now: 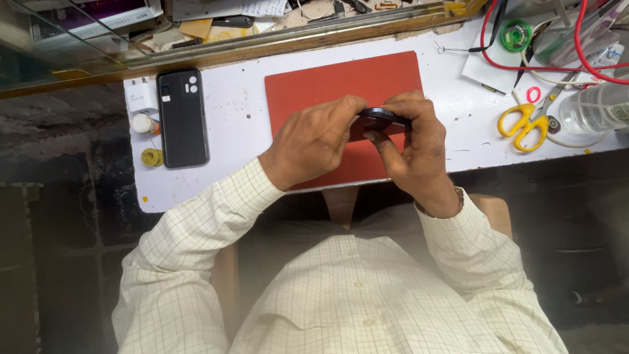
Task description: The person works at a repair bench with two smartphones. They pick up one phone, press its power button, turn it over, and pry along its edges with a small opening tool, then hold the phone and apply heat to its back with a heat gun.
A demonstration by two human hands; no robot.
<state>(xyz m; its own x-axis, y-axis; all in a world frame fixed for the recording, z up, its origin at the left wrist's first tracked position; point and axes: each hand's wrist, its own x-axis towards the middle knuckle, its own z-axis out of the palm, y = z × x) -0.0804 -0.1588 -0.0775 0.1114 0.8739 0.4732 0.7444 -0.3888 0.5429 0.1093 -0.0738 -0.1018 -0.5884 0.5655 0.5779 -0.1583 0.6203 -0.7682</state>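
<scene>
Both hands meet over a red mat (327,85) on a white table top (236,118). My left hand (314,141) and my right hand (413,147) together grip a small dark round object (380,118), held just above the mat's near half. Fingers of both hands wrap its edges, so most of it is hidden. Checked white sleeves cover both forearms.
A black phone (182,118) lies face down at the left, beside a white charger plug (141,97), a small bottle (144,123) and a yellow roll (152,157). Yellow scissors (523,124), red wire (524,65), a green spool (516,34) and a clear plastic bottle (596,108) sit at the right.
</scene>
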